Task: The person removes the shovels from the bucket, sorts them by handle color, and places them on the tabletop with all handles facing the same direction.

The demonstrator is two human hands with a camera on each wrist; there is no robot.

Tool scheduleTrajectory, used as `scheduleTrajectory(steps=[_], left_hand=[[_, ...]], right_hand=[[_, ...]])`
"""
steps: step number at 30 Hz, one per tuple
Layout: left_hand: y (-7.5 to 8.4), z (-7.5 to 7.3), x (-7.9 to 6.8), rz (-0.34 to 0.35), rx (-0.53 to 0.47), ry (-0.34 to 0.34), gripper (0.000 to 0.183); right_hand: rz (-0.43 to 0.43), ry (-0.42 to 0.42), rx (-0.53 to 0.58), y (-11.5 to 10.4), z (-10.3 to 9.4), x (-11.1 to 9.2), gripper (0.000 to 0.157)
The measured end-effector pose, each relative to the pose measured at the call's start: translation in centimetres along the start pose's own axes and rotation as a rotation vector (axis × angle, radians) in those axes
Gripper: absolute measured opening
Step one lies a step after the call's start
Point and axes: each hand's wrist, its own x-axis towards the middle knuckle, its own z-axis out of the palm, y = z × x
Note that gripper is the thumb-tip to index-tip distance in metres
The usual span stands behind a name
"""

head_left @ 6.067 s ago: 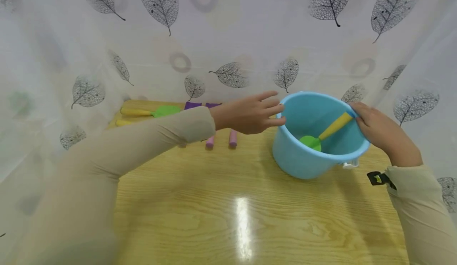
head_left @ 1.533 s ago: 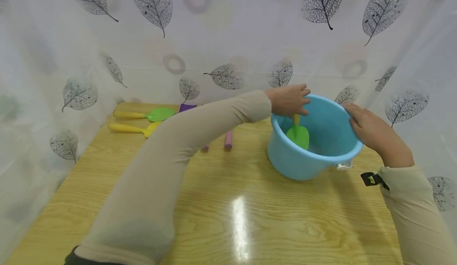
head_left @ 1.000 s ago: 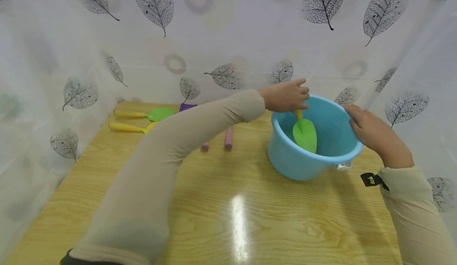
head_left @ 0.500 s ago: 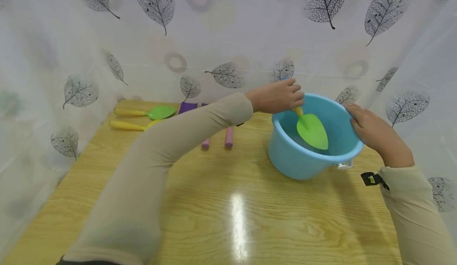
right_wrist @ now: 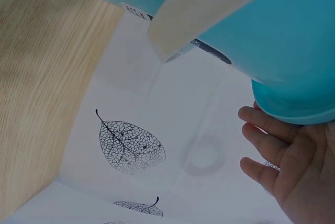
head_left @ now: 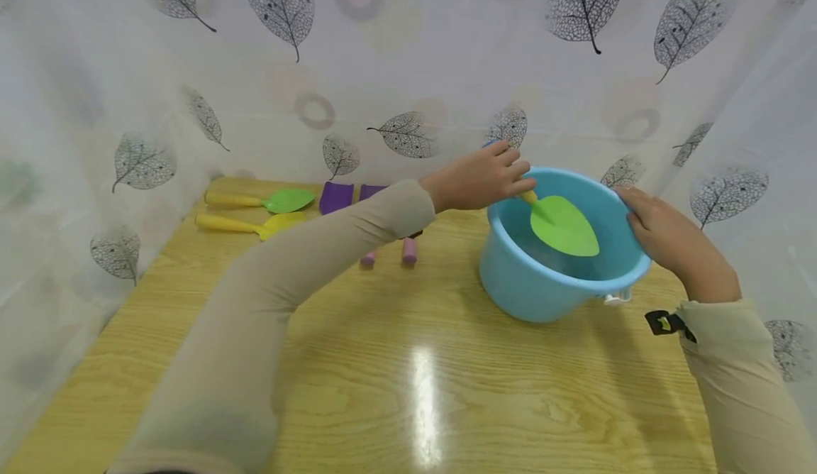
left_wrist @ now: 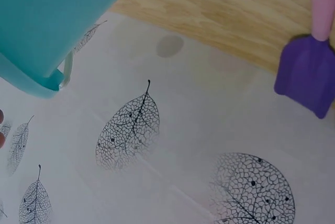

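Note:
My left hand (head_left: 481, 177) grips the yellow handle of a green toy shovel (head_left: 564, 227) beside the rim of a light blue bucket (head_left: 530, 289). The shovel's leaf-shaped blade slants over the bucket's opening, and a blue handle end shows behind the hand. My right hand (head_left: 679, 243) holds the bucket's right rim, thumb side inward, fingers (right_wrist: 267, 143) along the outside. Only fingertips of the left hand show at the edge of the left wrist view.
A green shovel (head_left: 288, 201), a yellow rake-like tool (head_left: 281, 224) and purple shovels (head_left: 336, 197) with pink handles lie at the table's back left, partly behind my left sleeve. A leaf-print curtain (head_left: 408, 55) hangs behind the wooden table (head_left: 510, 389).
Earlier the green shovel leaned inside the bucket and my left hand was empty. The hand has since gripped it, raised it and drawn back leftward. My right hand stays on the rim.

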Motion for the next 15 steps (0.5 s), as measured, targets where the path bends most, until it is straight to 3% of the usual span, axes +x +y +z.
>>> scheduleTrajectory(steps=[8, 15], left_hand=[[1.0, -0.1, -0.8, -0.102, 0.001, 0.041, 0.034], [1.6, -0.4, -1.4, -0.212, -0.034, 0.038, 0.031]], right_hand=[[-0.001, 0.006, 0.013, 0.1, 0.0, -0.1, 0.05], [0.007, -0.003, 0.001, 0.0, 0.0, -0.1, 0.05]])
